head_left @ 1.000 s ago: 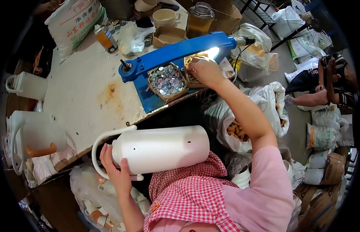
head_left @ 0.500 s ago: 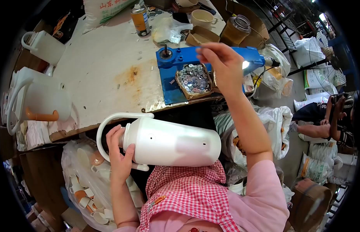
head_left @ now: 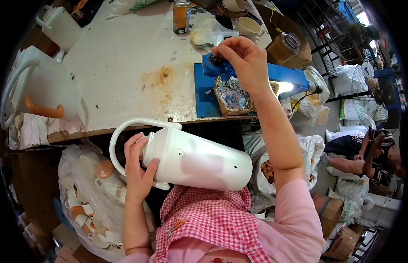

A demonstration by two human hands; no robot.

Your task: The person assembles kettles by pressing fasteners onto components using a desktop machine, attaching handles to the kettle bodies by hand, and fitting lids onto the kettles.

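Observation:
A white plastic jug [head_left: 204, 164] with a big curved handle [head_left: 117, 142] lies on its side across my lap, its base to the right and tilted slightly down. My left hand [head_left: 140, 168] grips it around the neck end. Small holes show in the jug's wall. My right hand [head_left: 248, 61] is raised over the blue metal bench tool [head_left: 280, 78], thumb and fingers pinched together by the tool's dark round end [head_left: 216, 60]. Whatever is between these fingertips is too small to make out. Just below that hand sits a cardboard box [head_left: 218, 97] of small metal washers [head_left: 234, 94].
More white jugs [head_left: 55, 83] stand at the table's left. A spray can [head_left: 181, 17], plastic bag [head_left: 210, 31], cup [head_left: 249, 29] and jar [head_left: 285, 46] line the back. Bags of parts [head_left: 92, 210] flank my lap. A person [head_left: 366, 151] sits at right.
My right hand has come down to the blue tool's round end, its fingers now pinched there. The jug's base has tipped slightly lower. The whole view has shifted a little.

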